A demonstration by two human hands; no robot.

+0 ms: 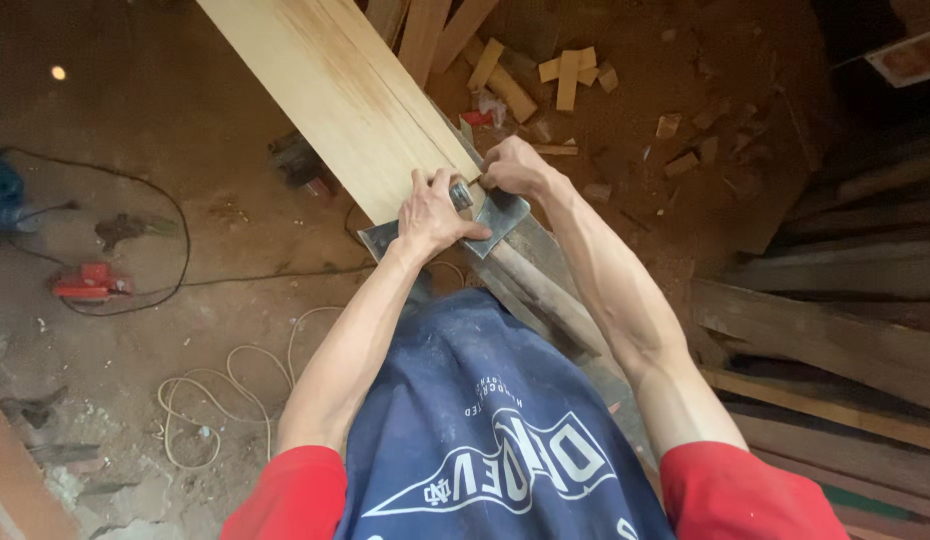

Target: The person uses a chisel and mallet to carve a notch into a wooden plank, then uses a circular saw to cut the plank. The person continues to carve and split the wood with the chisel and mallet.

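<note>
Pale wood fills the upper middle of the view: a long light plank [335,90] runs from the top edge down to the person's hands. At its near end lies a flat grey metal try square [505,215], its blade across the plank's end and its corner jutting past the right side.

Left hand [435,215] lies flat on the square and the plank end, fingers spread and pressing down, its grip open and closed around nothing. Right hand [515,165] sits just beside it, at the plank's right edge, fingers curled together as if pinching something small against the wood; what it pinches is hidden by the knuckles, so I cannot tell what it is.

Under both hands a darker beam [545,295] slants toward the person and disappears behind the blue apron [465,420], which also covers whatever carries the plank.

Beyond the right hand, short offcuts [565,75] lie scattered on the dirt floor [185,120]. Well left of the left hand, a red power tool [90,282] and a black cable [180,225] lie on the floor, with a pale coiled rope [235,375] nearer the person. A blue object at the left edge is cut off. Right of the right hand, stacked dark boards [835,330] lie in shadow.
</note>
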